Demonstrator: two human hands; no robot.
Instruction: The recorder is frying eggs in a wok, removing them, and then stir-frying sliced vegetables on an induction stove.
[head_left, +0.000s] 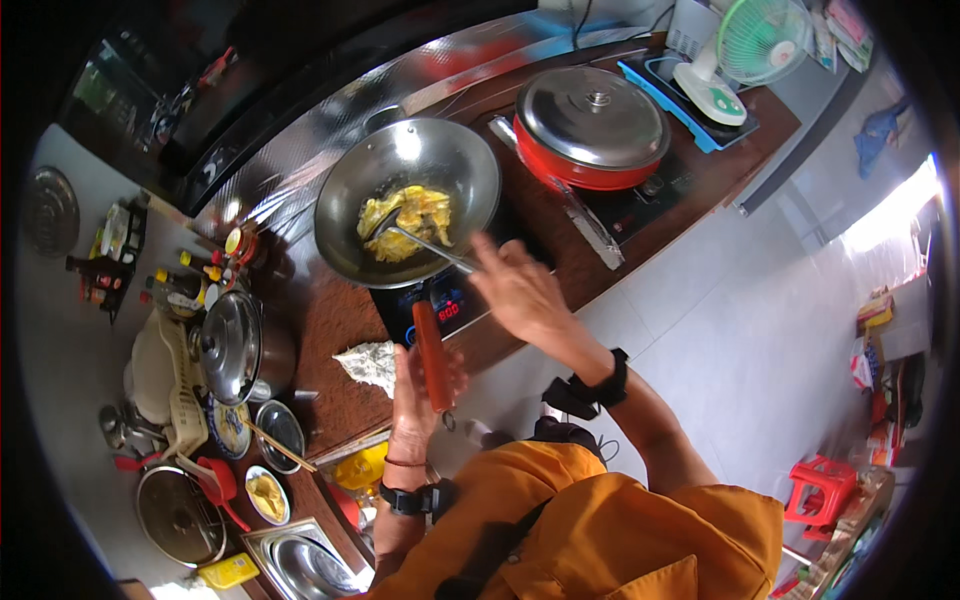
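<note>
A dark steel wok (465, 161) stands on a lit induction cooktop (469, 315). Yellow fried egg (427, 210) lies in its bottom, browned in places. The metal spatula (431, 246) has its blade in the egg. Its shaft runs up under my right hand (525, 296), whose blurred fingers lie over it; the handle's end is hidden. My left hand (412, 394) is around the wok's reddish wooden handle (433, 356) from below, thumb on the left and blurred fingers showing on the right. Beside the left thumb lies a crumpled silvery sheet (369, 365) on the brown counter.
Right of the wok stands a red pan (585, 161) with a steel lid; beyond it is a green fan (765, 45). On the left are a lidded pot (232, 349), bottles (180, 285), a bowl with yellow food (267, 495), chopsticks (277, 444) and a sink (307, 566).
</note>
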